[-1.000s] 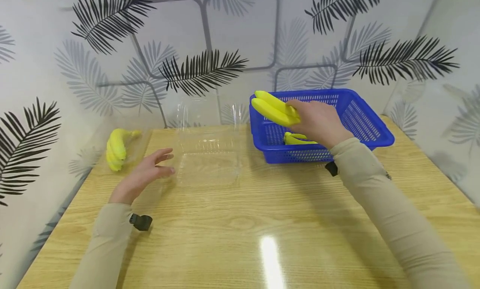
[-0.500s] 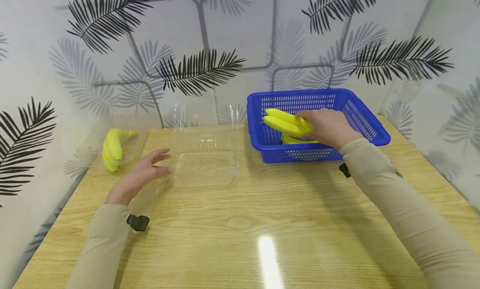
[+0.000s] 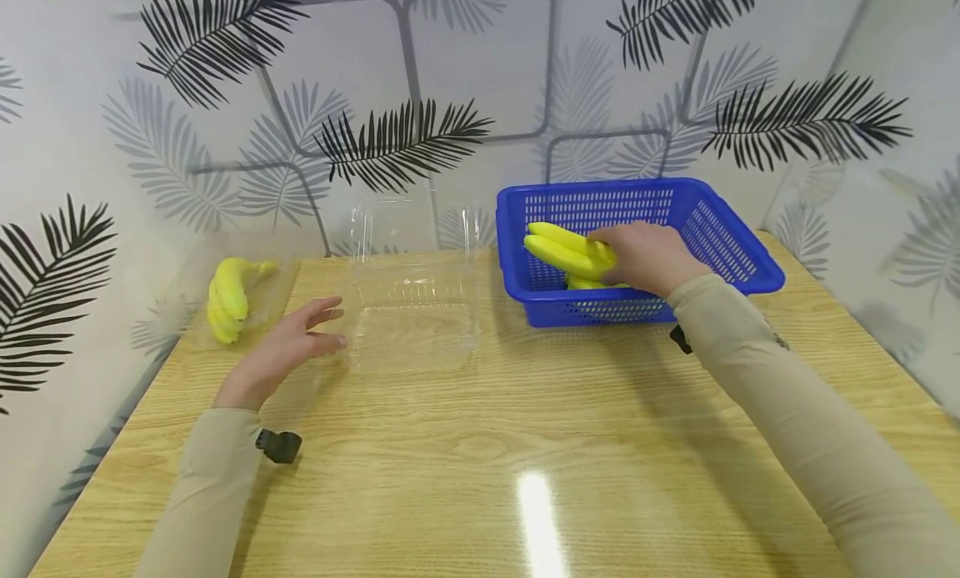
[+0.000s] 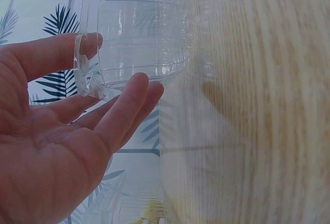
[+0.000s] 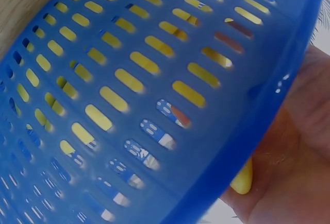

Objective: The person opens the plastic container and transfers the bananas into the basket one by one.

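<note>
My right hand (image 3: 647, 254) grips a bunch of yellow bananas (image 3: 561, 257) inside the blue perforated basket (image 3: 600, 296). More yellow banana (image 3: 588, 283) lies beneath the bunch, mostly covered by it and the basket's front wall. In the right wrist view, the basket wall (image 5: 170, 131) blocks most of the fruit, and a yellow tip (image 5: 242, 177) shows beside the palm. My left hand (image 3: 281, 353) holds nothing, its fingers loosely spread at the left side of a clear plastic clamshell box (image 3: 416, 365). Whether the fingertips touch its rim (image 4: 85, 69) I cannot tell.
Another bunch of bananas (image 3: 229, 299) sits at the table's far left, seemingly in a second clear box. The clamshell's lid (image 3: 416, 219) stands raised at the back. A leaf-patterned wall covering (image 3: 480, 61) rises behind the wooden table (image 3: 420, 478).
My right hand has lowered the banana bunch from above the basket's back-left rim down into the basket. My left hand stays by the clamshell box.
</note>
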### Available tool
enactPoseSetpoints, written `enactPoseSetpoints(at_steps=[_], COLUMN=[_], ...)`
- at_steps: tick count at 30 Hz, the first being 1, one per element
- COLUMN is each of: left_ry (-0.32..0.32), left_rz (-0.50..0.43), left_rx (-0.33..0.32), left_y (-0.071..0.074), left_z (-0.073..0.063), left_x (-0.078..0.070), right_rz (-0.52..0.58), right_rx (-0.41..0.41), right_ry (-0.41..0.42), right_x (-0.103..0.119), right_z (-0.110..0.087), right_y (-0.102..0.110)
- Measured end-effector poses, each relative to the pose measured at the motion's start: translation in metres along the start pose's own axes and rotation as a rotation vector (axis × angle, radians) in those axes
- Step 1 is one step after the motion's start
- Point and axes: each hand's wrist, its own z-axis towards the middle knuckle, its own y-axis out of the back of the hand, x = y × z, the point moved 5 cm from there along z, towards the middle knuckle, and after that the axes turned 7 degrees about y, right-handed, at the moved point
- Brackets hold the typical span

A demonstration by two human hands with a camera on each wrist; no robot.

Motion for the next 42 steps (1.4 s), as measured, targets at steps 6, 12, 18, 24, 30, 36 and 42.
enactPoseSetpoints(at_steps=[6, 12, 18, 24, 30, 36, 42], left_ry=[-0.004, -0.008, 0.001, 0.018, 0.008, 0.005, 0.016], left_rz=[0.001, -0.014, -0.022, -0.003, -0.024, -0.036, -0.028], left_rx=[-0.002, -0.002, 0.0, -0.005, 0.004, 0.006, 0.003], left_y=[0.0, -0.002, -0.002, -0.002, -0.002, -0.002, -0.002], left_z=[-0.001, -0.002, -0.003, -0.002, -0.002, -0.002, -0.002], left_x=[-0.002, -0.004, -0.002, 0.0, -0.003, -0.005, -0.005], right_rz=[0.007, 0.014, 0.032, 0.009, 0.017, 0.097, 0.145], right_rx=[-0.009, -0.022, -0.107, -0.163, -0.167, -0.228, -0.259], right_ry=[-0.004, -0.019, 0.003, 0.046, 0.056, 0.081, 0.104], right_x=[0.002, 0.004, 0.009, 0.013, 0.016, 0.032, 0.057], right_z=[-0.002, -0.004, -0.004, -0.004, -0.005, -0.007, -0.007], right_y=[0.003, 0.008, 0.015, 0.014, 0.01, 0.009, 0.003])
